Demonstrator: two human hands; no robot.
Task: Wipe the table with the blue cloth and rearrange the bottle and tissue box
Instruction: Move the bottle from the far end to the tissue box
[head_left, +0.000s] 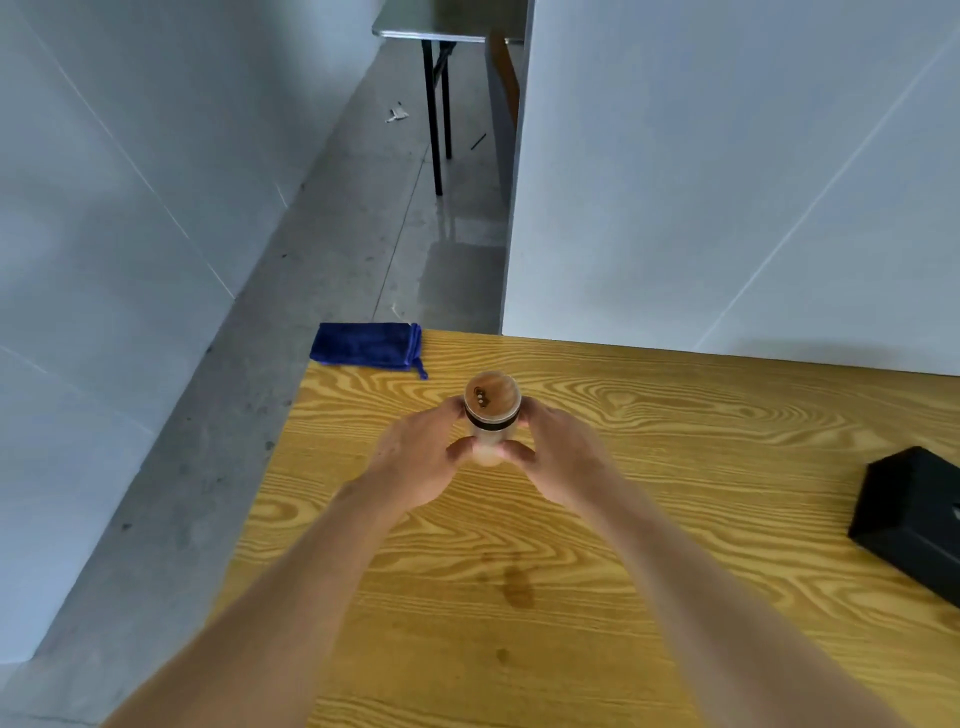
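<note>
- Left hand (415, 457) and right hand (563, 457) both wrapped around the bottle (491, 415), upright on the table (675, 519).
- Blue cloth (368, 345) folded beyond the left hand at the table corner; looks unused.
- Stain (517, 584) below the hands: wiping likely pending.
- Tissue box (914, 519) far right of the right hand.

The bottle (491, 415) stands upright on the wooden table (649, 467), towards its far left; it is pale and frosted, with a round wooden cap and a dark band beneath. The blue cloth (366, 345) lies folded at the far left corner. The black tissue box (911, 519) sits at the right edge.
</note>
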